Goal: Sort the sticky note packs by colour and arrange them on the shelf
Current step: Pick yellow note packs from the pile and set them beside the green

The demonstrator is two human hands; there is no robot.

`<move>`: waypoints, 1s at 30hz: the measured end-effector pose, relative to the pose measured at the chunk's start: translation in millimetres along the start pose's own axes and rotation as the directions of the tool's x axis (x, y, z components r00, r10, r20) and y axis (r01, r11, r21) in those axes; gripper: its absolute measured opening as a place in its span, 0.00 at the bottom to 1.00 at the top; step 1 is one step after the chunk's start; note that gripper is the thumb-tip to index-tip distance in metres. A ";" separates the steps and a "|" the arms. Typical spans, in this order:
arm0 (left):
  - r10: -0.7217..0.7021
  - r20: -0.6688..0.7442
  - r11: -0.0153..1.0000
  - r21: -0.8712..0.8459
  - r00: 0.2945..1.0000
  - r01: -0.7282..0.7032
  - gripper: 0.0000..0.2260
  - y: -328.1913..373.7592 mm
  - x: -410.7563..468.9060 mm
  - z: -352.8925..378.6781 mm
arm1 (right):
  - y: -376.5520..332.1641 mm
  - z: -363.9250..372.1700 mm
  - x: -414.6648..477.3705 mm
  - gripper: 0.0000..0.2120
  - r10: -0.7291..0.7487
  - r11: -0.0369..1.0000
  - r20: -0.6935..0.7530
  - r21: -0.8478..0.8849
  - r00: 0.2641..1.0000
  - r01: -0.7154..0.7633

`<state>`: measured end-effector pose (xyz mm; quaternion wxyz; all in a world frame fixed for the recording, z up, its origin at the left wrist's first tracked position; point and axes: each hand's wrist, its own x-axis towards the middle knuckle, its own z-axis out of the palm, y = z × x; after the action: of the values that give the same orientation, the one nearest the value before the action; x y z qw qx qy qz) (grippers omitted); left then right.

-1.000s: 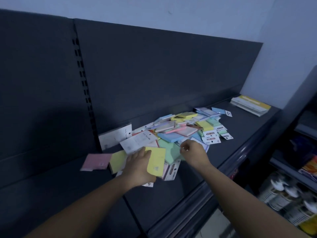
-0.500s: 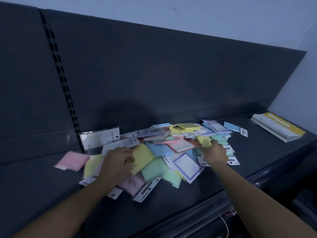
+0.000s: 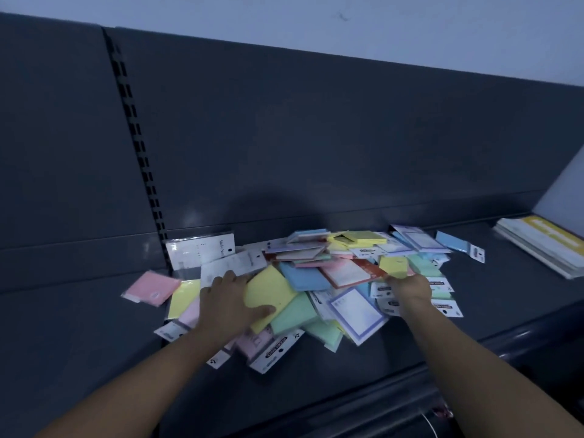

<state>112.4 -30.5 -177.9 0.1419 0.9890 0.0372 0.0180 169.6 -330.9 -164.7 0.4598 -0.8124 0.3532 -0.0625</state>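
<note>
One yellow pack [image 3: 268, 292] lies gripped by left fingers [image 3: 222, 279].

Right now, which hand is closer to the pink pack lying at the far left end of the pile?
Left. Your left hand, gripping the big yellow pack, is just right of the pink pack; your right hand, pinching a small yellow pack, sits across the pile.
</note>
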 end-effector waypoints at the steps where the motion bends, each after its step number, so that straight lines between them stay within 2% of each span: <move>1: -0.010 0.026 0.999 -0.033 1.000 0.011 0.36 2.1 -0.7 -1.8 | -1.1 0.0 -4.4 0.13 0.012 0.997 -0.010 0.071 1.000 -0.012; 4: -0.065 0.101 0.979 -0.187 0.993 0.083 0.33 7.6 -2.9 -11.4 | -4.2 1.4 -15.2 0.12 -0.027 0.984 -0.078 0.176 0.997 0.040; 5: -0.078 0.118 0.951 -0.290 0.990 0.110 0.31 8.8 -3.9 -15.0 | -6.4 -0.5 -20.7 0.13 -0.058 0.979 -0.122 0.187 0.991 0.081; 6: -0.089 0.145 0.890 -0.432 0.985 0.144 0.27 9.8 -4.9 -18.6 | -8.9 -2.8 -26.0 0.13 -0.101 0.973 -0.174 0.188 0.979 0.134; 8: -0.098 0.198 0.720 -0.662 0.975 0.207 0.14 10.9 -7.3 -27.3 | -14.9 -7.7 -32.5 0.04 -0.198 0.960 -0.243 0.145 0.950 0.238; 9: -0.100 0.205 0.675 -0.705 0.974 0.218 0.09 10.5 -7.7 -31.7 | -17.0 -8.6 -33.7 0.10 -0.235 0.954 -0.263 0.123 0.936 0.274; 11: -0.092 0.212 0.675 -0.705 0.973 0.218 0.06 9.2 -6.8 -39.1 | -21.3 -11.5 -40.1 0.16 -0.309 0.937 -0.279 0.072 0.909 0.341; 14: -0.113 0.282 0.672 -0.685 0.953 0.283 0.05 7.4 -7.6 -50.2 | -28.3 -9.7 -54.9 0.08 -0.407 0.889 -0.299 0.089 0.863 0.450; 17: -0.128 0.367 0.667 -0.656 0.922 0.354 0.06 1.9 -12.5 -61.2 | -33.5 0.5 -67.7 0.10 -0.501 0.826 -0.307 0.108 0.809 0.553; 21: -0.134 0.408 0.593 -0.697 0.903 0.403 0.16 -8.3 -20.1 -73.6 | -51.0 14.3 -99.9 0.07 -0.670 0.683 -0.101 0.305 0.736 0.664; 24: -0.211 0.325 0.426 -0.818 0.922 0.387 0.22 -13.8 -29.1 -78.1 | -66.9 26.5 -128.2 0.09 -0.738 0.615 0.077 0.484 0.670 0.622; 26: -0.248 0.247 0.321 -0.891 0.937 0.321 0.25 -18.3 -38.5 -79.6 | -71.9 36.1 -143.3 0.08 -0.756 0.613 0.211 0.561 0.620 0.556; 30: -0.337 0.105 0.201 -0.963 0.936 0.180 0.32 -28.8 -64.3 -83.8 | -69.5 59.3 -163.5 0.07 -0.738 0.660 0.397 0.594 0.546 0.460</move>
<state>42.6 15.3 -107.3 0.7129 0.6700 0.1923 0.0762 109.3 -163.2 -107.0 0.6587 -0.7375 -0.1459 -0.0298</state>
